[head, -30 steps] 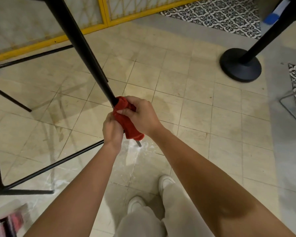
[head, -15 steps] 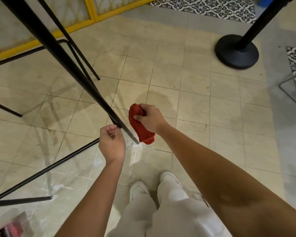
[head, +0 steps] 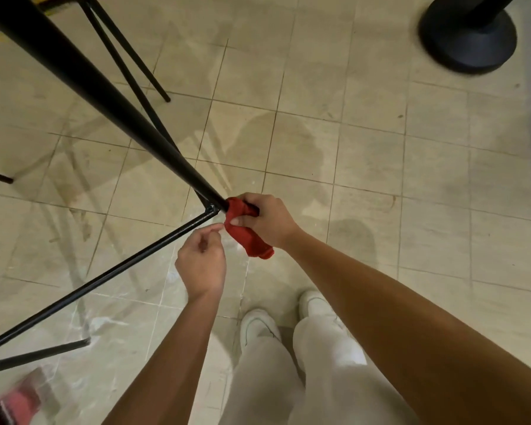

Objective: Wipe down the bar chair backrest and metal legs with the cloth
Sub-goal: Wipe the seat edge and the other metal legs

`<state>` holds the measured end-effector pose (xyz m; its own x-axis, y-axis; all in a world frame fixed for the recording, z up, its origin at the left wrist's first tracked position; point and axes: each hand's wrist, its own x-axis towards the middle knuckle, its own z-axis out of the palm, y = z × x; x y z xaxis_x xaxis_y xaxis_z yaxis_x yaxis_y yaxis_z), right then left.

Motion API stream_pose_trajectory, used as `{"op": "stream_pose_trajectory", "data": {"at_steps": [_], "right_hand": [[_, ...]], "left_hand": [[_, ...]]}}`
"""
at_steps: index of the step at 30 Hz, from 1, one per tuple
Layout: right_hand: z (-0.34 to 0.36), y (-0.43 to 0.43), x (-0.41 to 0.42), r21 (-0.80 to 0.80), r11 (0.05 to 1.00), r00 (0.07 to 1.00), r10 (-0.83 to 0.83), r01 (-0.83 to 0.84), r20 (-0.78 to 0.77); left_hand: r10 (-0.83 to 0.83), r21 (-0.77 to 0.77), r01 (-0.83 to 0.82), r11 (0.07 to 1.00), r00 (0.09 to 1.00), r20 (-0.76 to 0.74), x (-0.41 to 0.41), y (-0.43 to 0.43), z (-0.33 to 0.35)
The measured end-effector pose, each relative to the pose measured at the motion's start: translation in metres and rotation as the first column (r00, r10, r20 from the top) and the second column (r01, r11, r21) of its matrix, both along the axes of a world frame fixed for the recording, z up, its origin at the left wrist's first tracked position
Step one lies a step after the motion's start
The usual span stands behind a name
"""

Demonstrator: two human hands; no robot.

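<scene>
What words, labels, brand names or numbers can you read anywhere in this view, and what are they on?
No text can be read anywhere in this view.
red cloth in the right hand: no tag or print shows.
chair leg and post base: plain black, no marking.
white shoes: no logo can be made out.
red and white object at the bottom left corner: too blurred to tell whether it bears text.
</scene>
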<state>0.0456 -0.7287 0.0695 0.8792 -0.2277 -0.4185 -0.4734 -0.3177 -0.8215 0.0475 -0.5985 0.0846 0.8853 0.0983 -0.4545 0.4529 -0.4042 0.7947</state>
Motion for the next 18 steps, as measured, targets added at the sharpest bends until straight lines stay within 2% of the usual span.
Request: {"op": "stream_pose_trajectory", "data": {"at_steps": [4,8,14,18], "right_hand": [[-0.018,0.007,-0.004,0.025,0.998,0.999,-0.052,0.052,0.013],[-0.022,0.003,-0.004,-0.024,1.0,1.0,-0.008,0.008,0.002],[-0.005,0.001,-0.001,-0.035,0.999,0.987,0.021,-0.016,0.158],[-0.004,0.003,-0.001,-0.023,1.0,0.988,0.001,0.003,0.157]], "left_hand": [[0.012,-0.016,-0.013,1.0,0.999,-0.041,0.004,0.006,-0.017],[-0.018,-0.034,0.016,0.999,0.997,-0.078,0.006,-0.003,-0.026],[0.045,-0.087,-0.053,0.995,0.995,-0.092,0.016,-0.019,-0.018],[0.06,-0.102,-0.069,0.992,0.994,-0.089,0.016,-0.018,-0.015]]}}
